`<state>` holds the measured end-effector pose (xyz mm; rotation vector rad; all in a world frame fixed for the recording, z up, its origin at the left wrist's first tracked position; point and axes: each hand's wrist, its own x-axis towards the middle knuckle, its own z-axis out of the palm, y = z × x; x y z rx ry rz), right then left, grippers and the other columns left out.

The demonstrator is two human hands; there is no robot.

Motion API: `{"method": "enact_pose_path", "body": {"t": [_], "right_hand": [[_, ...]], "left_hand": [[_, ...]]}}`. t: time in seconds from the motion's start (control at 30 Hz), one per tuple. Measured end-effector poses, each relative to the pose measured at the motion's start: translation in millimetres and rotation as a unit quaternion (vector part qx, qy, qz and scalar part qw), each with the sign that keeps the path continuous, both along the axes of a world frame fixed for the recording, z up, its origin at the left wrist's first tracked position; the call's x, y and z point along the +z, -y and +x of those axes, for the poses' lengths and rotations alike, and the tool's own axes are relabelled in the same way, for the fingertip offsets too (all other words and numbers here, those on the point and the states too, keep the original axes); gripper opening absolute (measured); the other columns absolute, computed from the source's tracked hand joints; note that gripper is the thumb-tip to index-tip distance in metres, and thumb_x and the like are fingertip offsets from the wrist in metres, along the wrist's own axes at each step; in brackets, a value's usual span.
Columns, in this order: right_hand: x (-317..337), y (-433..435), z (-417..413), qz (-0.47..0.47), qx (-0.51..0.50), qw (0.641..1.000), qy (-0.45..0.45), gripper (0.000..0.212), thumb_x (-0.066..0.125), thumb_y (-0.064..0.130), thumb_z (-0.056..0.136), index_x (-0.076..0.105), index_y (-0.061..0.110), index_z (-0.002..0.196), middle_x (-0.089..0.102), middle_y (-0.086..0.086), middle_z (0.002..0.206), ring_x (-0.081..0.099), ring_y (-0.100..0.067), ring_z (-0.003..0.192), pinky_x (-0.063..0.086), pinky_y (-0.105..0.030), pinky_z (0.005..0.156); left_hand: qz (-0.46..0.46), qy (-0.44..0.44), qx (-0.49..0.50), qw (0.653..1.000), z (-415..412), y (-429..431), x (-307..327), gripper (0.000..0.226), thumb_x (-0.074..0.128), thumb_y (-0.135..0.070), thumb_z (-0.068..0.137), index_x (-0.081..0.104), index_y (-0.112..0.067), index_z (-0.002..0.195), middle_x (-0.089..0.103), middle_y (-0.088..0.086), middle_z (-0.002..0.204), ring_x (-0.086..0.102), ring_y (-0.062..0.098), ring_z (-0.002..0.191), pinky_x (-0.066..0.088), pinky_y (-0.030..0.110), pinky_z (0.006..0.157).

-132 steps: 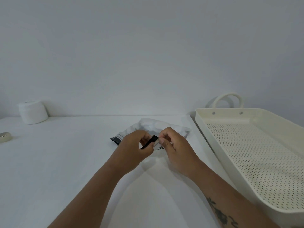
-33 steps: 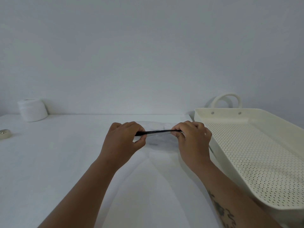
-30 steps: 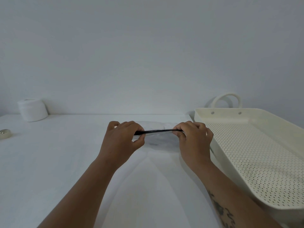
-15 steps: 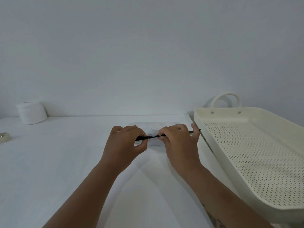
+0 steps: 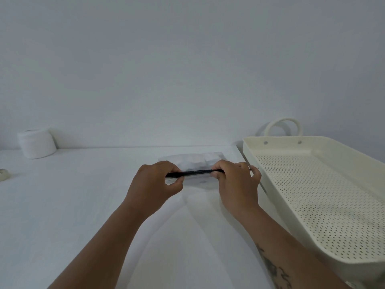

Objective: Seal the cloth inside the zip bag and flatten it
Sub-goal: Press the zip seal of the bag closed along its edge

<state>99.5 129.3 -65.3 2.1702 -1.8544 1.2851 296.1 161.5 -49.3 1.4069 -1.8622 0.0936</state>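
Left hand (image 5: 153, 185) and right hand (image 5: 236, 181) each pinch the zip bag (image 5: 193, 163) by its dark zip strip (image 5: 193, 173), apparently to press it shut over the cloth

No legible text, label, brand, number or sign anywhere in view.

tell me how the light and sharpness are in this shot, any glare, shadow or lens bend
Head view: soft, even, dim bluish light, no glare. Faint shadows lie on the table under both arms and behind the tray handle. Wide-angle bend tilts the tray's rim. The white cloth in the bag barely separates from the table; the left hand and right hand look reasonably sharp.
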Motion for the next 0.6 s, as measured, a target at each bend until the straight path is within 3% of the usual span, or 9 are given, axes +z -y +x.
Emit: {"method": "enact_pose_path", "body": {"t": [0.1,0.3,0.5,0.6], "right_hand": [[-1.8,2.1,-1.5,0.013,-0.006,1.000,0.020,0.014,0.056,0.028,0.094,0.062,0.034,0.083,0.063,0.015,0.073,0.045,-0.011,0.092,0.012,-0.043,0.111],[-3.7,5.4,-4.9,0.027,-0.010,0.999,0.033,0.015,0.055,0.030,0.095,0.061,0.034,0.081,0.065,0.013,0.076,0.045,-0.013,0.095,0.017,-0.045,0.111],[-3.9,5.7,-6.4,0.052,-0.010,0.997,0.050,0.015,0.055,0.032,0.095,0.062,0.033,0.082,0.066,0.012,0.079,0.048,-0.015,0.099,0.019,-0.045,0.108],[-4.8,6.9,-7.0,0.051,-0.010,0.997,0.055,0.016,0.055,0.032,0.095,0.061,0.033,0.080,0.065,0.012,0.077,0.048,-0.014,0.098,0.018,-0.044,0.107]], "left_hand": [[0.009,-0.013,-0.002,1.000,-0.8,-0.5,0.7,0.004,0.070,-0.027,0.079,0.068,-0.025,0.082,0.067,-0.018,0.076,0.063,0.003,0.074,0.040,0.013,0.067],[0.016,-0.037,-0.004,0.999,-0.4,-2.7,2.4,0.005,0.070,-0.026,0.078,0.067,-0.027,0.082,0.066,-0.017,0.077,0.060,0.001,0.081,0.039,0.008,0.068],[0.025,-0.040,0.002,0.999,1.8,-2.6,3.6,0.005,0.068,-0.027,0.080,0.066,-0.024,0.084,0.066,-0.013,0.080,0.060,0.010,0.075,0.046,0.025,0.066],[0.017,-0.043,0.003,0.999,2.9,-2.7,4.4,0.006,0.069,-0.025,0.080,0.066,-0.022,0.084,0.066,-0.012,0.081,0.059,0.011,0.075,0.045,0.026,0.066]]}}
